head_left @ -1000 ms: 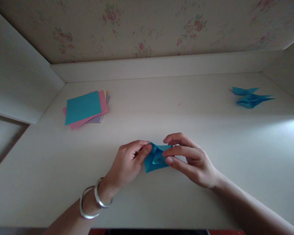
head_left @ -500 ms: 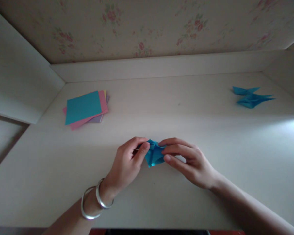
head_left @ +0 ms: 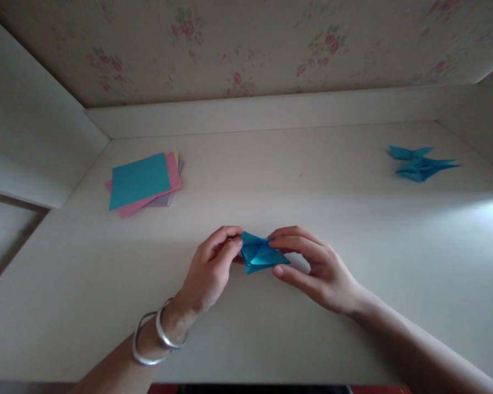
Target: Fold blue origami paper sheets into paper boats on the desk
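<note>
A small folded piece of blue paper (head_left: pixel 259 255) is held between both hands just above the pale table (head_left: pixel 246 180), near its middle front. My left hand (head_left: pixel 209 271), with silver bangles on the wrist, pinches the paper's left end with thumb and fingers closed. My right hand (head_left: pixel 316 268) grips the right end, fingers over the top and the thumb below. The paper shows creased triangular flaps facing up.
A stack of coloured square sheets (head_left: pixel 143 181), blue on top of pink and purple, lies at the back left. Two folded blue paper shapes (head_left: pixel 419 162) rest at the back right. A raised ledge and floral wall bound the far side.
The blue paper has been turned and refolded between the fingers, now showing a flatter, wider shape. Both hands shifted slightly up and away from me while keeping their grip.
</note>
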Action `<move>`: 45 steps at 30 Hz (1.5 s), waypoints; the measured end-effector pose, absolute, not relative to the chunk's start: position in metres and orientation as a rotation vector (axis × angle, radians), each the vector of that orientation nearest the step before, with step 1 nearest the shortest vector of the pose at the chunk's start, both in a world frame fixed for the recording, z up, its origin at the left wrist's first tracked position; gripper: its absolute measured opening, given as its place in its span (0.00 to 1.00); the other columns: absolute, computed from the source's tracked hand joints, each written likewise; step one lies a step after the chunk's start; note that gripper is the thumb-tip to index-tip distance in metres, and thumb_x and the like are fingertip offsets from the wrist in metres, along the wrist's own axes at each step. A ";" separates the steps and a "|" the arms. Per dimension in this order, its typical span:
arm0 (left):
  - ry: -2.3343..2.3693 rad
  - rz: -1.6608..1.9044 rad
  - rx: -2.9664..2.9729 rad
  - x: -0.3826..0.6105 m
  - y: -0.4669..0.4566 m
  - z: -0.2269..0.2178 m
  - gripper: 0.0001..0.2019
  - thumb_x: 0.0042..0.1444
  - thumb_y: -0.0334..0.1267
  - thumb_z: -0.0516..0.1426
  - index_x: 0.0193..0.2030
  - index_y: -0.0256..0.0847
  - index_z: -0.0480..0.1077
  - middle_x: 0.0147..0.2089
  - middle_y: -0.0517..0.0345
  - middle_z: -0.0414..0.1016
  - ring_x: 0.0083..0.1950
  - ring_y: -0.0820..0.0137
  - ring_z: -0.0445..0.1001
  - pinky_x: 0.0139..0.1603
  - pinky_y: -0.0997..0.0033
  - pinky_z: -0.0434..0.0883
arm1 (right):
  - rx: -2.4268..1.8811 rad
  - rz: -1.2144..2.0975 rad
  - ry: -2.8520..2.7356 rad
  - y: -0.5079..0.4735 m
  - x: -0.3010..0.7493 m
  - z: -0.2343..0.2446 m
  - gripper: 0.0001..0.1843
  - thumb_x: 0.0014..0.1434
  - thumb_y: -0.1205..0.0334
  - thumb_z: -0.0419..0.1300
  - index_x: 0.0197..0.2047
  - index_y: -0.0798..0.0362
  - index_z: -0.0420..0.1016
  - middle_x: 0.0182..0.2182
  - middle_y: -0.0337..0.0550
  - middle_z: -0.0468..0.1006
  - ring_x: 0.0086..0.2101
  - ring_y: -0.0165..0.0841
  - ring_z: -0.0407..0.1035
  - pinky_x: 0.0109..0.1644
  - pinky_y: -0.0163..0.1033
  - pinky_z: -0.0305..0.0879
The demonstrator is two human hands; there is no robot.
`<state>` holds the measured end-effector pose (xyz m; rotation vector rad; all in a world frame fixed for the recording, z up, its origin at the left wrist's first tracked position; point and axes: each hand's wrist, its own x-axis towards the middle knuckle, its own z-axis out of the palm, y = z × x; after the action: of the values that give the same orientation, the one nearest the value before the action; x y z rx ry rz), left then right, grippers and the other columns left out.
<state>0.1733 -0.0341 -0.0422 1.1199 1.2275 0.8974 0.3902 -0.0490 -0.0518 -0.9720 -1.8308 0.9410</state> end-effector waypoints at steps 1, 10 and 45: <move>1.226 0.892 1.141 0.173 -0.034 -0.042 0.10 0.62 0.44 0.59 0.44 0.41 0.75 0.36 0.61 0.78 0.36 0.69 0.79 0.40 0.73 0.76 | -0.977 0.945 -1.828 -0.049 0.390 -0.052 0.13 0.63 0.62 0.66 0.51 0.51 0.77 0.47 0.50 0.77 0.47 0.38 0.74 0.51 0.42 0.73; 1.192 0.874 1.312 0.173 -0.037 -0.044 0.12 0.63 0.48 0.60 0.44 0.41 0.74 0.32 0.61 0.74 0.31 0.74 0.71 0.30 0.79 0.67 | -0.982 0.871 -1.775 -0.049 0.387 -0.055 0.12 0.61 0.65 0.68 0.49 0.50 0.77 0.45 0.47 0.78 0.46 0.37 0.74 0.49 0.41 0.73; 0.967 0.835 0.906 0.169 -0.028 -0.044 0.16 0.52 0.35 0.67 0.48 0.40 0.77 0.35 0.58 0.82 0.34 0.71 0.79 0.38 0.72 0.75 | -0.888 0.381 -1.949 -0.048 0.398 -0.060 0.28 0.55 0.54 0.72 0.57 0.49 0.75 0.50 0.54 0.78 0.47 0.44 0.77 0.49 0.46 0.79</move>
<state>0.1686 -0.0280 -0.0437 0.9065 0.9666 0.8346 0.3982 -0.0477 -0.0597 -0.8882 -1.9494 0.3806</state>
